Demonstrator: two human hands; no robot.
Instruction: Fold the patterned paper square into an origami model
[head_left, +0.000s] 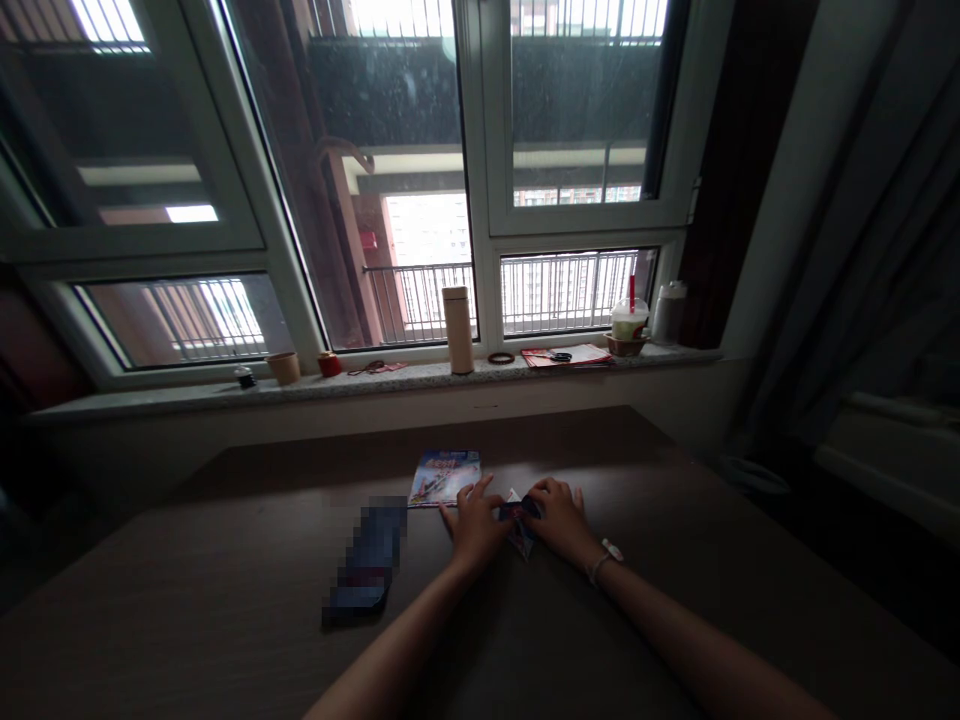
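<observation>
A small piece of folded paper (523, 543), dark and printed with a white corner, lies on the brown table (247, 560) between my hands. My left hand (478, 528) grips its left side with thumb and fingers. From the right, my right hand (562, 522) has its fingers closed on the other edge; a bracelet circles that wrist. My fingers hide part of the folds. Just beyond my left hand rests a colourful printed leaflet (442, 476), flat on the table.
Left of my left forearm lies a dark, pixelated oblong object (367, 562). On the windowsill (360, 383) stand a tall flask (459, 332), a paper cup (284, 368), a drink cup with a red straw (628, 320), and scissors (559, 357) on red-and-white papers.
</observation>
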